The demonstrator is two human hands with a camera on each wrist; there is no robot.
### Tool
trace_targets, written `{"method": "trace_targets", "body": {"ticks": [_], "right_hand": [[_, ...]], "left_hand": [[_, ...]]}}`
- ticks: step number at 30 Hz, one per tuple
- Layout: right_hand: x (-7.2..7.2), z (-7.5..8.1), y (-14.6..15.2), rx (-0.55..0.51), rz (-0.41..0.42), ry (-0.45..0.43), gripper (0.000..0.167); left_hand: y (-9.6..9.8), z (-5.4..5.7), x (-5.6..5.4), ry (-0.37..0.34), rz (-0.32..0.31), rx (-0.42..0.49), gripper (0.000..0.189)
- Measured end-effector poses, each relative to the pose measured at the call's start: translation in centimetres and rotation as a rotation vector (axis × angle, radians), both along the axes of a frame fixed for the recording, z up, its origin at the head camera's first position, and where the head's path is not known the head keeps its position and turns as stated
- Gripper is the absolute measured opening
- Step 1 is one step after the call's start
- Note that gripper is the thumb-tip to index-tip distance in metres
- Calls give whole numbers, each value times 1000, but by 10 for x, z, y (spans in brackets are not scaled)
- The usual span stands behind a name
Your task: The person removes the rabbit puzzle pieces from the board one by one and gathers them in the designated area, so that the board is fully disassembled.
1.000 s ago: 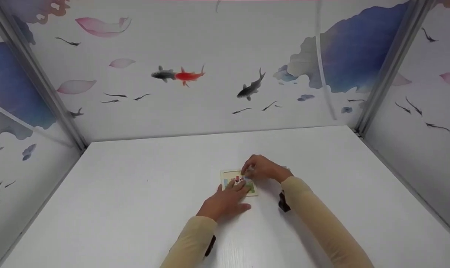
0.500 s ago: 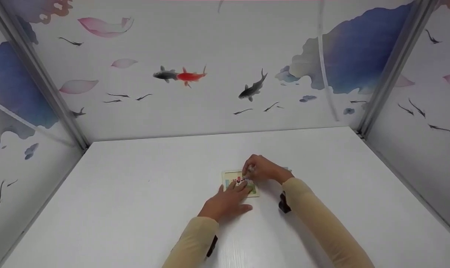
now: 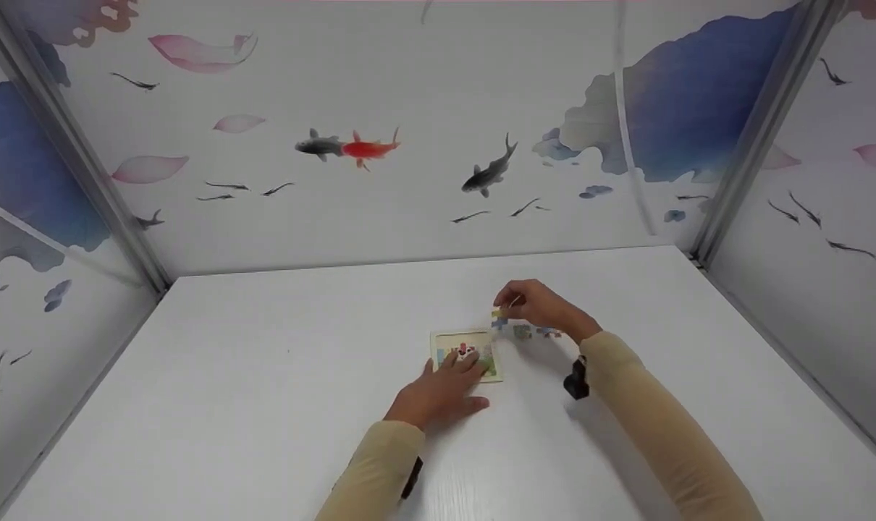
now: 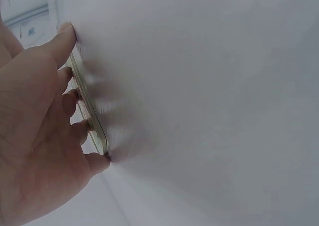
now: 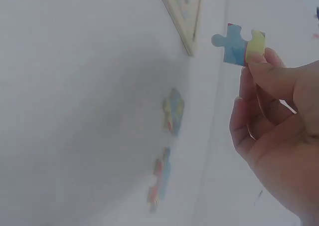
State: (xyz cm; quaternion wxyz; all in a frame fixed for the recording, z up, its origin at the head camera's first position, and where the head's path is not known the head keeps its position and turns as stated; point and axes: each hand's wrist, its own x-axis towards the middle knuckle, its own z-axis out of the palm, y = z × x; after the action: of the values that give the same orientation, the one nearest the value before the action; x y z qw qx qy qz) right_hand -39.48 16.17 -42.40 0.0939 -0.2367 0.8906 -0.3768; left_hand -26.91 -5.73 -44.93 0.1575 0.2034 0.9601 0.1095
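Note:
A small square wooden jigsaw puzzle board (image 3: 433, 340) with a colourful picture lies flat on the table. My left hand (image 3: 438, 394) rests across its lower part with fingers spread, the thumb off to the right on the tabletop. The left wrist view shows the fingertips along the board's edge. Beyond the board's upper right corner, my right hand (image 3: 543, 304) is raised and pinches a blue and yellow jigsaw piece (image 5: 234, 46) between thumb and fingers. The piece is held upright, its round knob pointing away from the hand. Part of the board's picture is hidden under the left fingers.
Two loose jigsaw pieces lie right of the board: a greenish piece (image 3: 523, 331) and, farther right below the right wrist, a red and blue piece (image 3: 549, 333). The white table (image 3: 264, 405) is enclosed by printed panels (image 3: 409, 210) at the back and sides.
My right hand has lifted away from the board's upper right corner, up and to the right, with the jigsaw piece showing in its fingers. Loose pieces have come into sight. The left hand stays put.

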Motion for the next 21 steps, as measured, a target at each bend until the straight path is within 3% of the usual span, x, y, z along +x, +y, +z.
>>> {"method": "trace_targets", "body": {"ticks": [9, 21], "right_hand": [[-3, 11, 63, 27, -97, 13, 17], [2, -8, 107, 127, -237, -89, 25]], "left_hand": [[-1, -2, 1, -5, -5, 25, 67], [0, -4, 3, 22, -5, 31, 66]]}}
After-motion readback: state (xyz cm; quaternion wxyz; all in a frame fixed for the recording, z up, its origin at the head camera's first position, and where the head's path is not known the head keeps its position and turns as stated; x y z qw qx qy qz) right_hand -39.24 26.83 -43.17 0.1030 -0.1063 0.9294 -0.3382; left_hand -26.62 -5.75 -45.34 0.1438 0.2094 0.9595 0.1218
